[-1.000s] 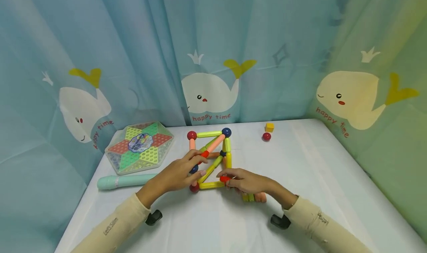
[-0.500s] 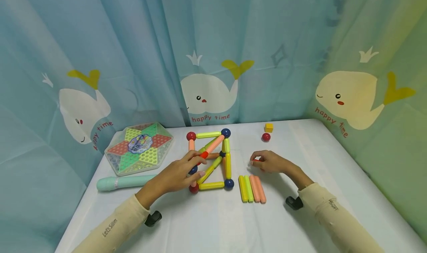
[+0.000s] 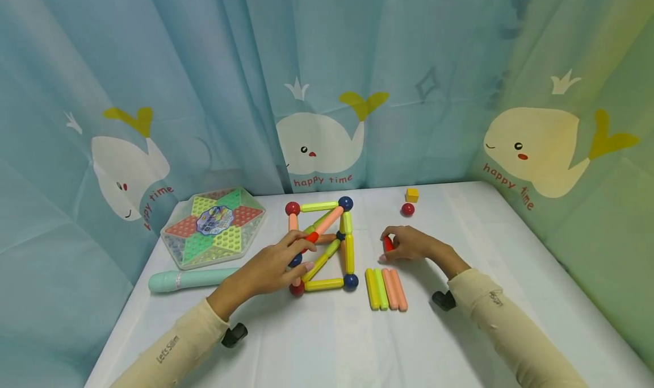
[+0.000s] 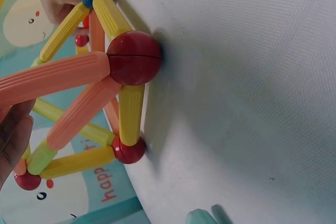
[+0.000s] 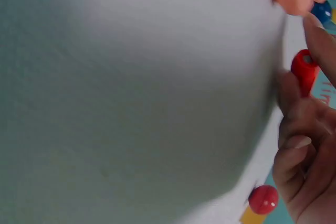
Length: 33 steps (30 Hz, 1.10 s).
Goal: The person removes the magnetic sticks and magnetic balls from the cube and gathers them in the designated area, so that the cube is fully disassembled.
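Note:
A frame of magnetic rods and balls (image 3: 324, 284) stands on the table, with red and dark blue balls at its corners. My left hand (image 3: 268, 270) grips its left side, fingers by a red rod (image 3: 313, 237) and thumb lower down; exactly which part it pinches is partly hidden. In the left wrist view, salmon rods (image 4: 58, 80) meet a red ball (image 4: 135, 57) beside the fingers. To the right of the frame, my right hand (image 3: 413, 243) holds a short red magnetic rod (image 3: 388, 244) between thumb and fingers, low over the table, as the right wrist view shows too.
Several loose yellow, green and salmon rods (image 3: 386, 290) lie side by side in front of the right hand. Behind it sit a red ball (image 3: 407, 209) and a yellow cube (image 3: 412, 195). At left are a Chinese checkers board (image 3: 214, 226) and a mint-green cylinder (image 3: 191, 279).
My right hand has moved from the frame's front right corner off to the right with the red rod, uncovering the blue ball and loose rods. My left hand has stayed in place.

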{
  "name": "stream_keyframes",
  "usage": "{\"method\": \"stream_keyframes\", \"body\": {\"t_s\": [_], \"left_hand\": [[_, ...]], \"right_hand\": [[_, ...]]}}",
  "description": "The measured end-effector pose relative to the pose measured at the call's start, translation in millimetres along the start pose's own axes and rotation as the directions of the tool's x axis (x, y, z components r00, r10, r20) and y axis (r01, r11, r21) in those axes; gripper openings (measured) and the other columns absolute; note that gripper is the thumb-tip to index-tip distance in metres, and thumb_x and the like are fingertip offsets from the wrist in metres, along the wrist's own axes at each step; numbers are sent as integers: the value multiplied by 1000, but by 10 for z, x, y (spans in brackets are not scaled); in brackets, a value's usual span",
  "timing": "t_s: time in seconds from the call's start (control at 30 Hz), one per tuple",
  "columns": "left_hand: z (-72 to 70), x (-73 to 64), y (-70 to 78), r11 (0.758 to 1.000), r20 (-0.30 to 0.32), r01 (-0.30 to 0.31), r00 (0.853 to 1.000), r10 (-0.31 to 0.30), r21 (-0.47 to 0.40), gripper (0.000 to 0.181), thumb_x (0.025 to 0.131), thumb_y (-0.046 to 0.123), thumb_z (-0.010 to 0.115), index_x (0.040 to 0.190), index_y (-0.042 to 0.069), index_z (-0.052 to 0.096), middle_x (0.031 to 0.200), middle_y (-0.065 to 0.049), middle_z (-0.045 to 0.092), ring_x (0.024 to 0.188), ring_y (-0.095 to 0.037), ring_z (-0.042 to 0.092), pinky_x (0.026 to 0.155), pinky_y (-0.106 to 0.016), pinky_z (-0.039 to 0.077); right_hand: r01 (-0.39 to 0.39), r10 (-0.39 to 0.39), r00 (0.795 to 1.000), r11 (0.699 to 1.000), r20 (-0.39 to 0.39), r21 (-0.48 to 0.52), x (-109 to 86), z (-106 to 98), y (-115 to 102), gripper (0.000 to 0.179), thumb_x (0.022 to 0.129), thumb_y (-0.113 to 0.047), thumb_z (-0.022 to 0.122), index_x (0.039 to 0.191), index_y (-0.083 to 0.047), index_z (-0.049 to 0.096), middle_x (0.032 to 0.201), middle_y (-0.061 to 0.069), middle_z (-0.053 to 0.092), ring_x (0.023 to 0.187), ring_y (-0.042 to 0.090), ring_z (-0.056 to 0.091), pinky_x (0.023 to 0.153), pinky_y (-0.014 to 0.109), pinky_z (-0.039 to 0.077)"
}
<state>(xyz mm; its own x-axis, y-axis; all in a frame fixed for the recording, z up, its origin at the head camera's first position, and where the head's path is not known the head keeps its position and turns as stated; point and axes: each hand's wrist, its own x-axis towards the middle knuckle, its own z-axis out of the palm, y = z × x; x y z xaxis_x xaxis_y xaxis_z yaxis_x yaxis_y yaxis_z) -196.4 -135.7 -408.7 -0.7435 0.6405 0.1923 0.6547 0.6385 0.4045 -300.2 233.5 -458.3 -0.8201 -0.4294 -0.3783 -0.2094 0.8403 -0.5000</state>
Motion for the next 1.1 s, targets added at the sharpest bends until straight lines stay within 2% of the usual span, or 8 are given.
{"method": "stream_keyframes", "body": {"t_s": [0.1,0.2,0.4,0.53,0.73,0.9,1.1], "left_hand": [[2,-2,2,1000,-2,-4,1000,4,0,31,102,37,58,130,23,56,134,1,46,77,-8,56,75,-24,52],[3,-7,11,1000,-4,-6,1000,6,-1,31,102,37,58,130,23,56,135,1,46,77,-9,56,75,-24,52],[-2,-21,38,999,14,34,999,-33,-13,32,102,40,57,130,25,57,138,1,45,83,-10,59,79,-26,55],[-10,-21,47,999,22,43,999,-43,-15,33,103,41,56,131,25,57,140,1,45,86,-11,60,83,-29,56],[-14,-11,36,1000,11,26,1000,-26,-8,32,102,39,57,130,24,57,138,1,45,86,-11,59,81,-28,55],[-7,-5,20,1000,2,12,1000,-12,-8,31,102,37,57,130,24,56,137,1,46,77,-8,57,76,-25,53],[-9,-8,15,1000,2,14,1000,-14,-11,31,102,39,57,130,24,56,139,1,45,79,-7,58,79,-26,54]], "right_hand": [[-2,2,1000,1000,-14,-25,36,27,-5,67,80,-44,83,131,-12,55,91,5,60,81,18,56,71,28,50],[3,-3,1000,1000,-11,-22,46,33,-3,66,81,-38,84,132,-11,53,92,6,61,83,19,56,76,30,52],[50,-50,999,999,8,-15,19,32,21,61,82,-29,84,132,-11,54,96,7,61,86,20,55,79,33,52],[58,-58,998,998,32,14,9,48,28,61,82,-28,84,134,-15,55,101,6,60,90,20,55,81,34,52],[49,-52,997,998,62,49,4,51,21,66,80,-30,85,137,-18,54,103,6,59,92,20,54,81,33,51],[71,-74,996,996,48,50,3,46,18,62,81,-29,84,133,-13,54,101,6,61,89,20,55,78,32,51],[85,-86,996,995,28,55,8,59,4,62,80,-28,85,133,-12,55,99,6,60,86,19,54,76,31,50]]}}
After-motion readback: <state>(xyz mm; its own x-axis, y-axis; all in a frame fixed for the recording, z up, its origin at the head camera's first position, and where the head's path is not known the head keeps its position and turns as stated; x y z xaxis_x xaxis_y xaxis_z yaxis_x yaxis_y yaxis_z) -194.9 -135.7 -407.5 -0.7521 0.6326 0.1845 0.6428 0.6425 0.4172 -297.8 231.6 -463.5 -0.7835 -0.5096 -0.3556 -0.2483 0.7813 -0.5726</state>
